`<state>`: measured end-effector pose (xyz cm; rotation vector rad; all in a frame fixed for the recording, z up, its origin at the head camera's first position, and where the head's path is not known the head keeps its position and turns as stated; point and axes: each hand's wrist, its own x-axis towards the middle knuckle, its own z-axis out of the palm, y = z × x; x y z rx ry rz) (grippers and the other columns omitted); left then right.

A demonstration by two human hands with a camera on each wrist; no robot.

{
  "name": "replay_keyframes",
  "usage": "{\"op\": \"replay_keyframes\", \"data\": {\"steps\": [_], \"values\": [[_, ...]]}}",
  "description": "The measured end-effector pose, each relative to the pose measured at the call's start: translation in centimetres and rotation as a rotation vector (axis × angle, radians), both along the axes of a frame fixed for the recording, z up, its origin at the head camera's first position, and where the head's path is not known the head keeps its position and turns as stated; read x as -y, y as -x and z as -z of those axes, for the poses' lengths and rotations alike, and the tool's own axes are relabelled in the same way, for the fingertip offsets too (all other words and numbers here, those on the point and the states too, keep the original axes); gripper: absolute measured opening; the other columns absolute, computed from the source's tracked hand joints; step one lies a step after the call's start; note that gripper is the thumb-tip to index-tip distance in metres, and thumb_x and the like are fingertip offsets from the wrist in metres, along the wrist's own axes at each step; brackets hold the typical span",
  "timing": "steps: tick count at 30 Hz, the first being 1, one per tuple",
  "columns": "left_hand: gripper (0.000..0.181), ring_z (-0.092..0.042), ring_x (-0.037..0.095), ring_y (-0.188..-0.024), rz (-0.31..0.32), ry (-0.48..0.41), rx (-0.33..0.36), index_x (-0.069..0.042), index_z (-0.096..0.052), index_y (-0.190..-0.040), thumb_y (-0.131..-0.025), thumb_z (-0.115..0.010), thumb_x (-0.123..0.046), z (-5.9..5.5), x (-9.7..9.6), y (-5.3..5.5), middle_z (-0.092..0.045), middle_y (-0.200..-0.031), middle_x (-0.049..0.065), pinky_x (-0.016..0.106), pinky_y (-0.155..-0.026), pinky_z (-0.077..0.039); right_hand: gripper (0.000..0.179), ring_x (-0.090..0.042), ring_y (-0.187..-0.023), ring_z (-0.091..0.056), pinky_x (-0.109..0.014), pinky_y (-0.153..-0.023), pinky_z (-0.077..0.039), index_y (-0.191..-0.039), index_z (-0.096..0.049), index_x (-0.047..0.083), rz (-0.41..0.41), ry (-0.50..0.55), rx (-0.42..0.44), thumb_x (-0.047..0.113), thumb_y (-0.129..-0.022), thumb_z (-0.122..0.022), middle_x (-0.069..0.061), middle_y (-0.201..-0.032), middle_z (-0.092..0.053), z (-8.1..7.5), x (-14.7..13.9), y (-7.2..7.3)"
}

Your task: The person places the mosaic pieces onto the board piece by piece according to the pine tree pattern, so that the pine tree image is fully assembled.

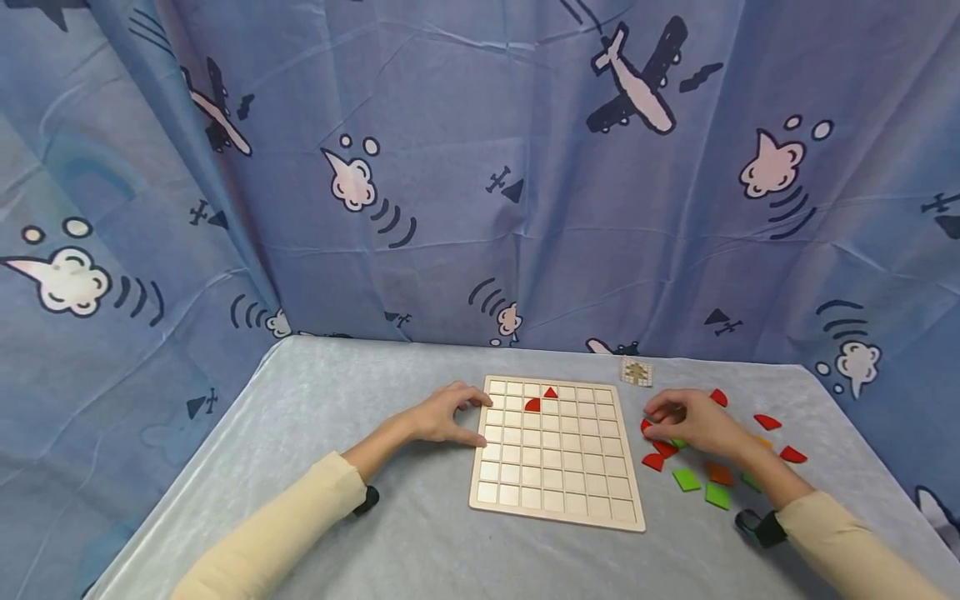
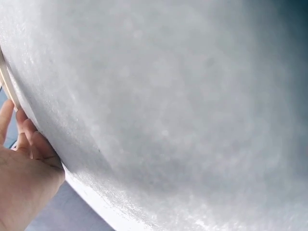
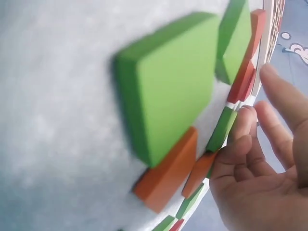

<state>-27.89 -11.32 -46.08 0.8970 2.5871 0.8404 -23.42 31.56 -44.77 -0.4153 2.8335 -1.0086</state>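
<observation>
Near side: open table (image 1: 423,533), clear approach to grid board (image 1: 551,460) over its bare lower cells. Left edge blocked by left grip (image 1: 442,417). Upper rows: red quarter-round (image 1: 533,405), red triangle (image 1: 551,392). Right crowded: loose pieces (image 1: 717,497) around right grip (image 1: 693,421). Curtain (image 1: 435,233) walls far side.
</observation>
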Motion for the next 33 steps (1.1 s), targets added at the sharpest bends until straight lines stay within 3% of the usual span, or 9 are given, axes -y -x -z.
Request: {"op": "replay_keyframes", "data": {"steps": [14,33], "values": [[0.061,-0.054,0.021,-0.115,-0.003,-0.012,0.011,-0.02,-0.058,-0.132,-0.079,-0.084,-0.035,-0.04,-0.1,0.01,-0.055,-0.129,0.005,0.041,-0.103,-0.045,0.029,-0.01,-0.076,-0.058,-0.02,-0.067,-0.052,-0.102,-0.069,0.005,-0.028,0.012,0.068,0.019,-0.081,-0.082,-0.005,-0.088,-0.068,-0.24,0.15,0.44],[0.06,-0.054,0.023,-0.116,-0.003,0.0,0.011,-0.021,-0.058,-0.131,-0.079,-0.083,-0.037,-0.3,-0.16,-0.13,-0.055,-0.129,0.005,0.042,-0.104,-0.045,0.025,-0.009,-0.072,-0.054,-0.021,-0.063,-0.048,-0.103,-0.07,0.003,-0.047,0.066,0.084,0.016,-0.084,-0.078,-0.007,-0.084,-0.062,-0.27,-0.11,0.2]]}}
